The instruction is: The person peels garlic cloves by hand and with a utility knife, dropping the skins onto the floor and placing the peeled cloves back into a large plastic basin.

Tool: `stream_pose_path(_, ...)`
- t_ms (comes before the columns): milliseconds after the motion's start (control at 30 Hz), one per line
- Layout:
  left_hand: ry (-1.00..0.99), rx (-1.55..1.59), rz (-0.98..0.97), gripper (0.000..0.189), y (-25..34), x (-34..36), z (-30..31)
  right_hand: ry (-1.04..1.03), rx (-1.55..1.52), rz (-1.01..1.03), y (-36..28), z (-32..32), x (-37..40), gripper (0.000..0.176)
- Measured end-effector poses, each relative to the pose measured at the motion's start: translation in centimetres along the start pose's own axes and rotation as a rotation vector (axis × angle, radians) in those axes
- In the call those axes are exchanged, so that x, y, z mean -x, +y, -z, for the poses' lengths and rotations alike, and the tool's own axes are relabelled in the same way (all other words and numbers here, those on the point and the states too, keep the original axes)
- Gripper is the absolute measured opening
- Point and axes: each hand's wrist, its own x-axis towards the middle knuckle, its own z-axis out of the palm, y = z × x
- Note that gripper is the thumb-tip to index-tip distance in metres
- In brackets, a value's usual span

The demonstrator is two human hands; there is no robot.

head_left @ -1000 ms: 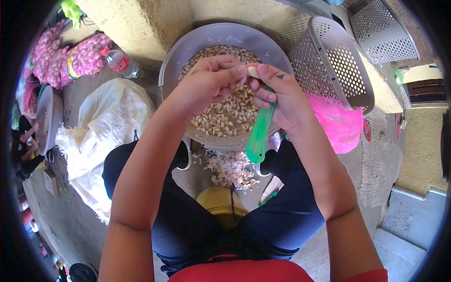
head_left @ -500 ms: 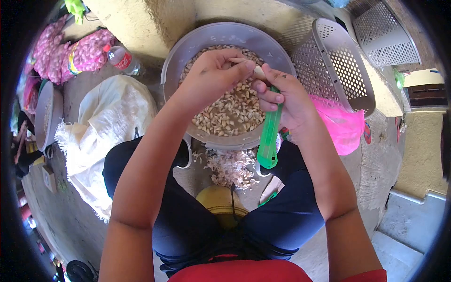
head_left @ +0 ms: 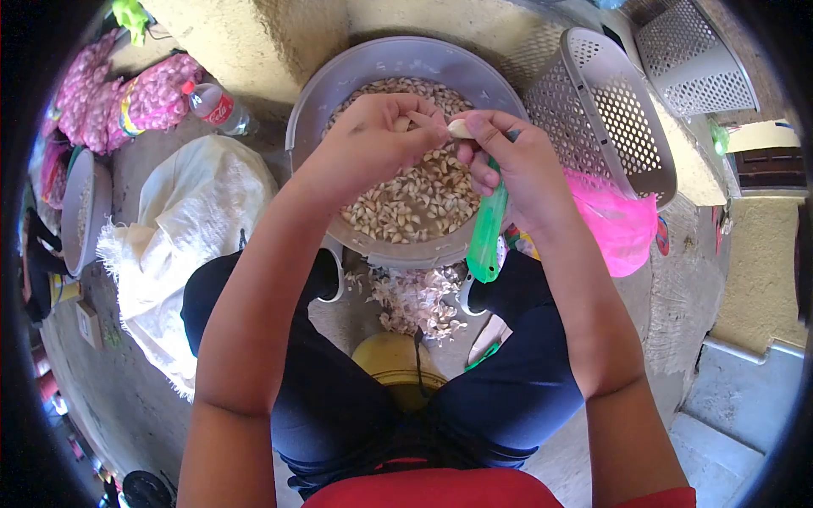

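Observation:
Over the basin, my right hand point(head_left: 512, 157) is closed around a green-handled utility knife point(head_left: 487, 237), its handle hanging down toward my knee. The blade is hard to make out. Between my right thumb and the fingertips of my left hand point(head_left: 394, 127) is a pale garlic clove point(head_left: 460, 129). My left fingers are curled in a pinch, with another pale clove or piece of one point(head_left: 402, 124) showing inside them. Below both hands stands a grey basin point(head_left: 309, 106), holding many garlic cloves point(head_left: 411, 207) in what looks like water.
Garlic skins point(head_left: 415, 300) lie on the floor between my feet. A white woven sack point(head_left: 190, 245) sits to the left, beyond it a cola bottle point(head_left: 218, 108) and pink net bags point(head_left: 157, 97). To the right are a perforated grey basket point(head_left: 622, 118) and a pink plastic bag point(head_left: 605, 224).
The clove at my fingertips has shifted slightly left and shows more fully. The knife handle has moved up a little, and my left fingers have curled in more.

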Motion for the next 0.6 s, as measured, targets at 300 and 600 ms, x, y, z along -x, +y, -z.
stream_pose_path(300,-0.073,0.202,0.001,0.015,-0.34,0.12,0.02,-0.116,-0.020,-0.025,-0.21,0.49,-0.25,0.025)
stream_pose_path(600,-0.067,0.162,-0.012,0.016,-0.43,0.27,0.05,-0.164,0.133,0.040,-0.41,0.66,-0.47,0.024)
